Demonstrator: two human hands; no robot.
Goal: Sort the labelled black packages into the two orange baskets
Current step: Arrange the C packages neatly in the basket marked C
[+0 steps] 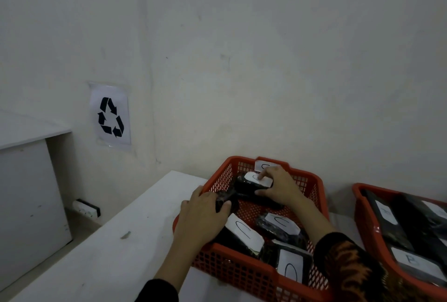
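Two orange baskets stand on a white table. The left basket carries a "C" tag on its far wall and holds several black packages with white "C" labels, such as one near the front. My left hand grips one end of a black package at the basket's left rim. My right hand presses on another labelled black package at the basket's far end. The right basket holds black packages labelled "P".
The white table runs to the wall behind. A recycling sign hangs on the wall at the left. A white cabinet stands at far left, with a power strip on the floor beside it.
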